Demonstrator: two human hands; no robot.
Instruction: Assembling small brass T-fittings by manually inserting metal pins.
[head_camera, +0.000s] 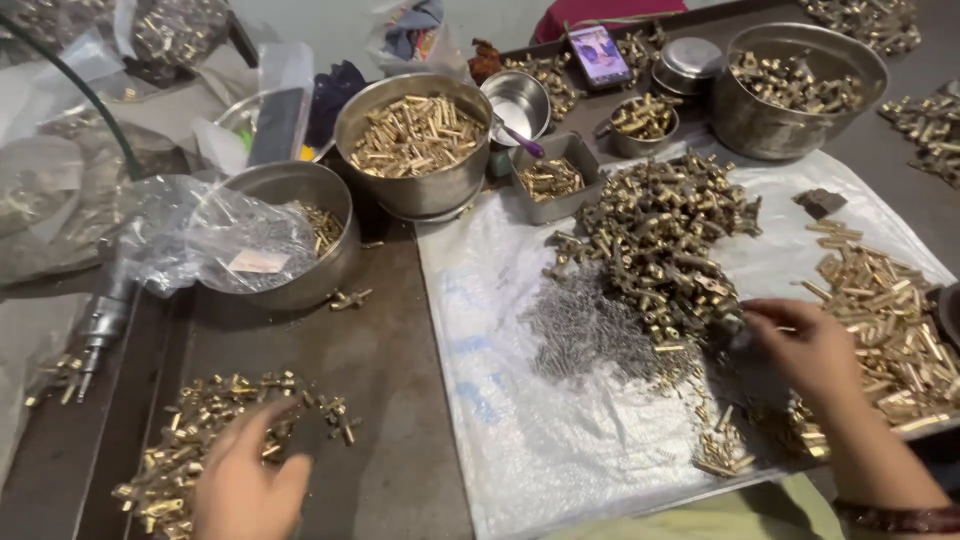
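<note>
Below, left hand (245, 480) rests loosely open on brass fittings (215, 430) near the table's front edge; right hand (805, 345) pinches a fitting from the central pile (665, 235).

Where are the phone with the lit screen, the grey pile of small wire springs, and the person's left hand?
Phone with the lit screen (598, 54): head view, middle of screen.
Grey pile of small wire springs (585, 330): head view, pile centre.
Left hand (245, 485): head view, back of hand.
</note>
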